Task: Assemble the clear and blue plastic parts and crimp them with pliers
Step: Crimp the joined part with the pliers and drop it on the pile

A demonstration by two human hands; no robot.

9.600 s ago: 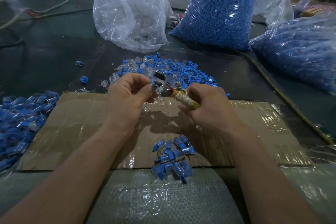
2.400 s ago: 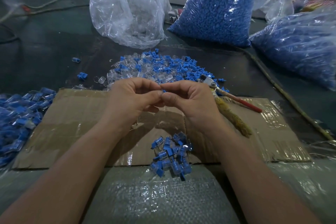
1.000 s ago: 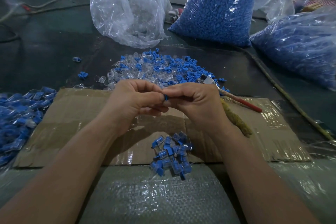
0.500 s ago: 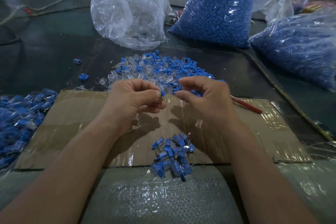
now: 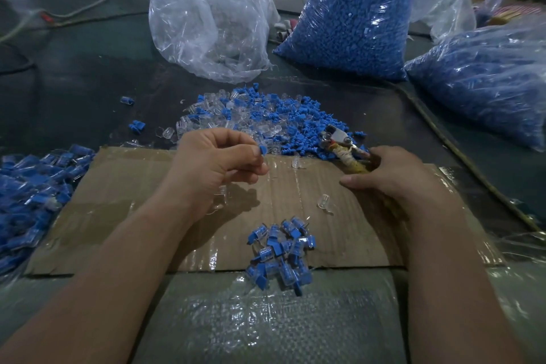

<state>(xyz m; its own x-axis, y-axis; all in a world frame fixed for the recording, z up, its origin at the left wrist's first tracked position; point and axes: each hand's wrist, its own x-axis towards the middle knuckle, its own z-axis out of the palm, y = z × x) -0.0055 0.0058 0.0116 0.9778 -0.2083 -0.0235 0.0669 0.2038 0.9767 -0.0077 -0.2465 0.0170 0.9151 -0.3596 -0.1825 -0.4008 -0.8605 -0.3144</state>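
My left hand (image 5: pixel 215 162) pinches a small joined clear and blue part (image 5: pixel 263 151) between thumb and fingertips, above the cardboard sheet (image 5: pixel 124 201). To the right, my right hand (image 5: pixel 390 174) closes around the cord-wrapped handles of the pliers (image 5: pixel 339 142), whose metal head lies at the edge of the loose heap of clear and blue parts (image 5: pixel 266 115). A small pile of joined parts (image 5: pixel 280 251) sits at the cardboard's near edge. A single clear cap (image 5: pixel 323 201) lies on the cardboard between my hands.
A clear bag (image 5: pixel 209 21) and two bags of blue parts (image 5: pixel 351 21) (image 5: pixel 484 83) stand at the back. More joined parts in plastic (image 5: pixel 32 186) lie at the left. A cord (image 5: pixel 461 156) runs along the right. Woven sacking (image 5: pixel 266 319) covers the near edge.
My right hand has left the part and moved right onto the pliers' handles. My left hand keeps the joined part and has stayed roughly in place.
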